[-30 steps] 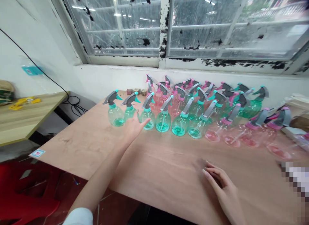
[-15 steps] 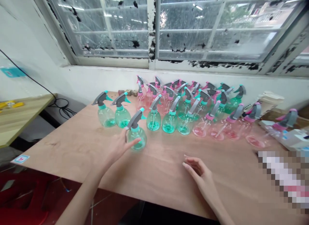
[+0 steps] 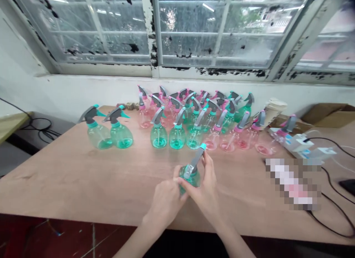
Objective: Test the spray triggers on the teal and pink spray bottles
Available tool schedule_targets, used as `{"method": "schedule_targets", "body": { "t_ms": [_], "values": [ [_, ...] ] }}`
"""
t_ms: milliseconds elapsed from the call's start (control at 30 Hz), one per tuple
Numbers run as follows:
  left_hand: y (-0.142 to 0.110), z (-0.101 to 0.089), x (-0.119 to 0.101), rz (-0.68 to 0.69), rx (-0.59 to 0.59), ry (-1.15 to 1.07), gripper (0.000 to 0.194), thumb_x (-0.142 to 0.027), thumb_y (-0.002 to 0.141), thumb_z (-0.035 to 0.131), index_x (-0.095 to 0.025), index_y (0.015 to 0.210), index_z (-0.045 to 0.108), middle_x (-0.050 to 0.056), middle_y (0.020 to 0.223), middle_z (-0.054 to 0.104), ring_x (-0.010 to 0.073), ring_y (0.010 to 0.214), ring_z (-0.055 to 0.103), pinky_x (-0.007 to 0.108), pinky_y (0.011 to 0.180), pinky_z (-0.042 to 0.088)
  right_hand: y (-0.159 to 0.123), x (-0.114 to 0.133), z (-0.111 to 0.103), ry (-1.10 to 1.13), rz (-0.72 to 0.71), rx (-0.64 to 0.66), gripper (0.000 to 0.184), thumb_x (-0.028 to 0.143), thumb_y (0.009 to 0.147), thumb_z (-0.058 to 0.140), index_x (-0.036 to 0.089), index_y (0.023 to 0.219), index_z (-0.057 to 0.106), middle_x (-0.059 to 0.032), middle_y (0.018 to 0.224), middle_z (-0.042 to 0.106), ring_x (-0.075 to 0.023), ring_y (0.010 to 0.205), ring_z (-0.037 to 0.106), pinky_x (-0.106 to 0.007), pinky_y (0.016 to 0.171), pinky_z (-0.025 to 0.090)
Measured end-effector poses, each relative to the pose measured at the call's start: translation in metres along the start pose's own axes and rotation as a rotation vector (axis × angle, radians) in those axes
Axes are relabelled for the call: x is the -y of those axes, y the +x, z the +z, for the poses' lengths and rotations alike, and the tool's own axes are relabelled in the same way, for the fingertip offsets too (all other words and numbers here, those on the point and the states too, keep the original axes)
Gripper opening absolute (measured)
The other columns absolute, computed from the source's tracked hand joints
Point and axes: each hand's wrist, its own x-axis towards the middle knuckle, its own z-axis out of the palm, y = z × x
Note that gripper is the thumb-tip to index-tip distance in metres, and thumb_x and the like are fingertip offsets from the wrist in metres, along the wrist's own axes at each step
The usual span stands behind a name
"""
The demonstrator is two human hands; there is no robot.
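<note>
A green spray bottle (image 3: pixel 196 179) is held between both hands over the near middle of the desk (image 3: pixel 83 184), its grey head tilted up toward the far right and tipped with turquoise; whether its base is touching the wood cannot be told, as it is hidden by the hands. The bottle's right side is grasped by the fingers of the right hand (image 3: pixel 207 186), the thumb being laid across the near side and the other fingers raised beside the head. The lower left side is clasped by the left hand (image 3: pixel 167 199), whose fingers are partly hidden. Beyond the hands, a row of upright bottles is lined up across the desk: two green bottles (image 3: pixel 121 136) at the left, three more green ones set well apart from them in the middle, and pink bottles (image 3: pixel 227 142) at the right. Behind the middle and right of this row, more pink and green bottles are crowded near the wall (image 3: pixel 97 88). At the far right, a white cup (image 3: pixel 275 109), a cardboard box (image 3: pixel 330 116) and white plugs (image 3: pixel 301 144) are seen, and a black cable (image 3: pixel 342 213) is trailed over the desk nearer by. Above the wall, a window (image 3: pixel 194 40) with peeling frames is set.
</note>
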Motion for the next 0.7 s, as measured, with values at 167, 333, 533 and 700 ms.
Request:
{"method": "schedule_targets", "body": {
  "t_ms": [167, 333, 533, 700],
  "values": [
    [0.001, 0.036, -0.047, -0.015, 0.056, 0.197, 0.06, -0.021, 0.09, 0.06, -0.005, 0.143, 0.037, 0.013, 0.085, 0.074, 0.0303, 0.075, 0.074, 0.033, 0.064, 0.053, 0.007, -0.006, -0.025, -0.008, 0.117, -0.156, 0.056, 0.042, 0.083, 0.066, 0.021, 0.131, 0.046, -0.0127, 0.124, 0.057, -0.029, 0.114, 0.058, -0.048, 0.093, 0.049],
    [-0.011, 0.061, -0.056, 0.212, 0.012, 0.013, 0.082, -0.038, 0.087, 0.069, -0.006, 0.148, 0.026, 0.01, 0.083, 0.074, 0.027, 0.069, 0.073, 0.032, 0.065, 0.055, 0.024, -0.028, -0.067, 0.031, 0.116, -0.084, 0.028, 0.032, 0.087, 0.058, 0.022, 0.113, 0.059, -0.004, 0.094, 0.065, -0.0179, 0.075, 0.062, -0.034, 0.073, 0.051],
    [0.034, 0.071, 0.003, 0.456, -0.235, -0.045, 0.039, -0.042, 0.102, 0.038, -0.016, 0.129, 0.05, 0.011, 0.099, 0.069, 0.0254, 0.087, 0.07, 0.038, 0.076, 0.056, 0.048, -0.052, -0.102, -0.004, 0.066, 0.169, 0.036, 0.021, 0.077, 0.054, 0.026, 0.112, 0.064, 0.0008, 0.077, 0.064, -0.0152, 0.059, 0.054, -0.029, 0.061, 0.05],
    [0.078, 0.084, 0.029, 0.533, -0.246, 0.018, 0.042, -0.042, 0.098, 0.046, -0.015, 0.129, 0.054, 0.018, 0.138, 0.054, 0.0337, 0.13, 0.048, 0.053, 0.105, 0.04, 0.057, -0.055, -0.11, -0.049, 0.055, 0.261, 0.032, 0.023, 0.076, 0.056, 0.027, 0.106, 0.068, 0.0009, 0.07, 0.064, -0.0184, 0.061, 0.06, -0.03, 0.059, 0.053]
  ]
}}
